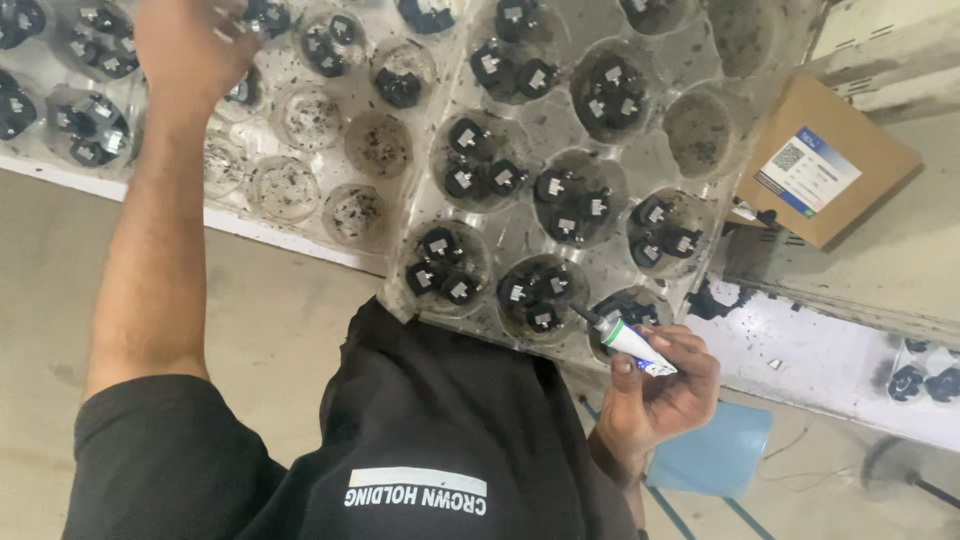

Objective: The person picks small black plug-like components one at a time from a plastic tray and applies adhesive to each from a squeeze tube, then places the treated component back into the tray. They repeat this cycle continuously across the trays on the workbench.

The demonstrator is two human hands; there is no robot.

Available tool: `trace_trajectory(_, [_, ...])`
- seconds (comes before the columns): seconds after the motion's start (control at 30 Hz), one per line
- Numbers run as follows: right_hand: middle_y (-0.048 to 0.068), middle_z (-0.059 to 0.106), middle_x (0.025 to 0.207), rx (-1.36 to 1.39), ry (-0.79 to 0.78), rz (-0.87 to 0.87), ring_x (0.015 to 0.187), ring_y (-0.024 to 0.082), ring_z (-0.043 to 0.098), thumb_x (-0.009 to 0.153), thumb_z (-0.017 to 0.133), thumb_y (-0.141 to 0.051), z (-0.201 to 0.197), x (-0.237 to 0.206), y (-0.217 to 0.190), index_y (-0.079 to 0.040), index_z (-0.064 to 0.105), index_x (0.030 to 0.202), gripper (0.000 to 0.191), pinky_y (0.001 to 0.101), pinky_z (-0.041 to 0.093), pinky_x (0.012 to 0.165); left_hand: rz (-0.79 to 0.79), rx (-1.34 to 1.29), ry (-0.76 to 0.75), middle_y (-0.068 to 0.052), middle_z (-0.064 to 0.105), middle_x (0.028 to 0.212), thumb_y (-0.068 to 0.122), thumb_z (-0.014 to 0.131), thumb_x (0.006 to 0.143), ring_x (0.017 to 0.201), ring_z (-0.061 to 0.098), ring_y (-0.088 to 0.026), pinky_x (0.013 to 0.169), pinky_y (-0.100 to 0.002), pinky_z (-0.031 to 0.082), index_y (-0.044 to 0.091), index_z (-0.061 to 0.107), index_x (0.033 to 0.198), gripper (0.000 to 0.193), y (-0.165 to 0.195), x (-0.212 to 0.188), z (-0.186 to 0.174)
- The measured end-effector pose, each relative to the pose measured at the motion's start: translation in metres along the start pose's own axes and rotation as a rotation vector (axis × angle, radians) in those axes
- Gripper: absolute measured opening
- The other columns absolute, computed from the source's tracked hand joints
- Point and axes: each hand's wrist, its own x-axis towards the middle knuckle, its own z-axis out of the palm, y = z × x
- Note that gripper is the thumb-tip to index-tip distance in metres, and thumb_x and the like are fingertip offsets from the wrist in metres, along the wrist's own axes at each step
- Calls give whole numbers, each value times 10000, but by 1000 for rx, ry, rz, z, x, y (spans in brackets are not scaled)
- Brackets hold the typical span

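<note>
Head view: right hand (655, 385) grips glue tube (632, 343); left hand (190, 45) over tray (560, 130).

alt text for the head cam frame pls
Right hand holds a small white tube, nozzle aimed at a clear plastic tray whose round wells hold small black parts. Left hand reaches over a second tray; a cardboard box lies beside.

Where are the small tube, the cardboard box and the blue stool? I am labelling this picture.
small tube (630, 340), head view, on its white body just above the gripping hand.
cardboard box (828, 160), head view, on its brown top face.
blue stool (715, 455), head view, on its flat blue seat.
</note>
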Motion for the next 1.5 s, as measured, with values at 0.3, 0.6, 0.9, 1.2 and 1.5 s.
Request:
trace_trajectory(0.3, [119, 641, 1021, -23, -22, 10, 998, 189, 625, 941, 847, -100, 47, -20, -4, -29, 580, 1134, 338, 294, 543, 931, -406, 114, -129, -109, 762, 888, 469, 987, 674, 793, 717, -314, 671, -444, 558, 127, 787, 948, 482, -39, -61, 27])
trace_trajectory(0.6, [127, 612, 1076, 44, 39, -15, 1007, 187, 616, 937, 843, -31, 63, -36, -1, 5, 579, 1156, 345, 284, 548, 946, -670, 1, -93, -114, 769, 919, 439, 937, 692, 824, 728, -309, 764, -439, 573, 135, 805, 963, 428, -23, -50, 31])
trace_trajectory(0.9, [150, 632, 1196, 454, 151, 201, 1074, 278, 665, 961, 764, -12, 65, -29, 8, -8, 579, 1254, 347, 432, 600, 915, -886, -1683, 191, -85, 673, 975, 15, 734, 874, 772, 674, -190, 787, -347, 639, -5, 669, 1204, 338, 24, -101, 6])
trace_trajectory(1.2, [122, 639, 1144, 434, 16, 32, 1085, 253, 663, 916, 829, -39, 94, -31, 1, -26, 608, 1198, 359, 409, 593, 934, -435, -1929, -256, -127, 718, 1190, -213, 762, 768, 1030, 732, -184, 892, -357, 667, 4, 622, 1288, 581, 160, -117, -96])
trace_trajectory(1.5, [111, 659, 1014, -67, 9, -455, 956, 259, 667, 885, 856, -115, 115, -32, -20, -55, 593, 1089, 338, 442, 663, 801, -326, -1815, -398, -133, 614, 1311, -264, 550, 815, 1082, 747, -211, 904, -314, 683, -43, 698, 1236, 498, 203, -115, -137])
